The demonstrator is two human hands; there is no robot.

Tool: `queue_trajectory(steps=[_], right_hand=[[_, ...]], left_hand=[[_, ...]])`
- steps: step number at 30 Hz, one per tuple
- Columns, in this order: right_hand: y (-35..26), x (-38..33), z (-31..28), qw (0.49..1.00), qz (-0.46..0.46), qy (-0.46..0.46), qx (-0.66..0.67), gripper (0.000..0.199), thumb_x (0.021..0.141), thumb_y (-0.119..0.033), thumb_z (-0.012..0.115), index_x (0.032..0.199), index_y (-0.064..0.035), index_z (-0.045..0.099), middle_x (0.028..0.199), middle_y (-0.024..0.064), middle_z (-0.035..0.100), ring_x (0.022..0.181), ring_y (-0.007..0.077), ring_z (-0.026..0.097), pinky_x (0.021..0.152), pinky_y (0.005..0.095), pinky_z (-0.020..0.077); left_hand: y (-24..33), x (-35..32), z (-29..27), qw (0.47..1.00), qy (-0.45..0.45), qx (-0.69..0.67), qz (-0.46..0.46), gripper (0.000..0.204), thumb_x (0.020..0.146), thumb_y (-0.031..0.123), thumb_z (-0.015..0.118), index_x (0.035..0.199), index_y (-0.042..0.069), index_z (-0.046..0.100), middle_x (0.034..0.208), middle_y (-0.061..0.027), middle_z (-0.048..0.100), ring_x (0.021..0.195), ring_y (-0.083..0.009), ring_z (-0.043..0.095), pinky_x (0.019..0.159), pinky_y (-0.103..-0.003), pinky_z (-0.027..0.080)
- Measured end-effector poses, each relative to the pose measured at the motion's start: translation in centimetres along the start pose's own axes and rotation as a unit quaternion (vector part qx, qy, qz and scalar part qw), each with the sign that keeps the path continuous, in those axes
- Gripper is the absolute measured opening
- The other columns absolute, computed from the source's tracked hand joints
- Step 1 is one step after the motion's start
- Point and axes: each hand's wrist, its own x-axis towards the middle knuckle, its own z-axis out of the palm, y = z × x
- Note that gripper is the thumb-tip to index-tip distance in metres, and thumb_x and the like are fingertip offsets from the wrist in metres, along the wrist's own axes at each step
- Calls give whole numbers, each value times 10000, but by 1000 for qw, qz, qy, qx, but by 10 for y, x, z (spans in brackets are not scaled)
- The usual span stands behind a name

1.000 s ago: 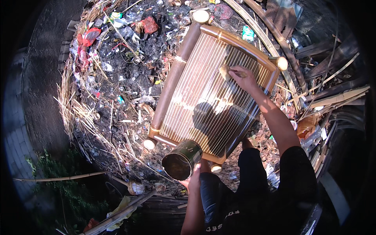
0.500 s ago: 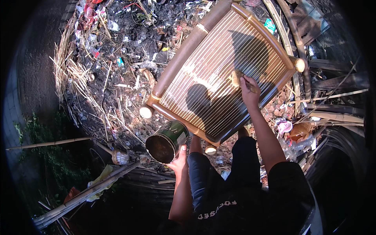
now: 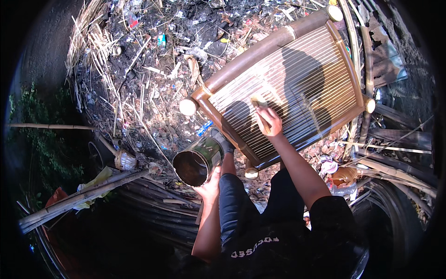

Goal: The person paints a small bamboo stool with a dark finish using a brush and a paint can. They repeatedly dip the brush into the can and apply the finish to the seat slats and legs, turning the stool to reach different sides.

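A bamboo panel with a slatted surface [image 3: 297, 109] and thick round poles along its edges stands in front of my legs. On its slats, left of the middle, rests the bristle end of a paintbrush [image 3: 258, 102]. My right hand [image 3: 269, 122] grips the brush by its handle. Lower left, my left hand [image 3: 209, 183] holds a green tin can [image 3: 204, 153] tilted, its mouth facing me. Dark brown staining covers the inside of the can; how much liquid it holds I cannot tell. Shadows of my head and arm fall across the slats.
Litter and dry leaves [image 3: 162, 107] cover the ground beyond the panel. Bamboo poles [image 3: 83, 200] lie at the lower left, and more poles [image 3: 399, 135] lie at the right. A pink-white plastic scrap [image 3: 329, 165] is near the panel's right side.
My right hand has moved the brush left and slightly down over the slats. The view has shifted, so the panel appears farther right and turned. The can stays in my left hand.
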Motion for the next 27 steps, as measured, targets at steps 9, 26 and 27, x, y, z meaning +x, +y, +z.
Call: queue_trajectory(steps=[9,26,27], right_hand=[[-36,103,27,992,90,-66,52,222,946,16,713,1168,13,719,1122,183,741,981,305,741,845,340,592],[-61,105,101,971,77,-207,95,186,914,-123,797,1076,-45,751,981,125,755,919,239,744,808,334,574],[-63,81,89,957,35,-280,74,180,917,-109,796,1074,-34,749,999,126,754,921,224,741,806,328,574]], left_hand=[[-11,2,-23,990,52,-118,-51,923,764,88,952,1517,-27,431,1446,-156,556,1293,-247,573,1121,-421,473],[-26,12,-44,990,76,-103,-56,1019,719,96,984,1539,2,387,1459,-139,536,1307,-233,561,1112,-405,486],[-31,11,-46,989,72,-108,-73,1023,718,100,985,1541,3,384,1462,-140,534,1308,-234,559,1115,-405,484]])
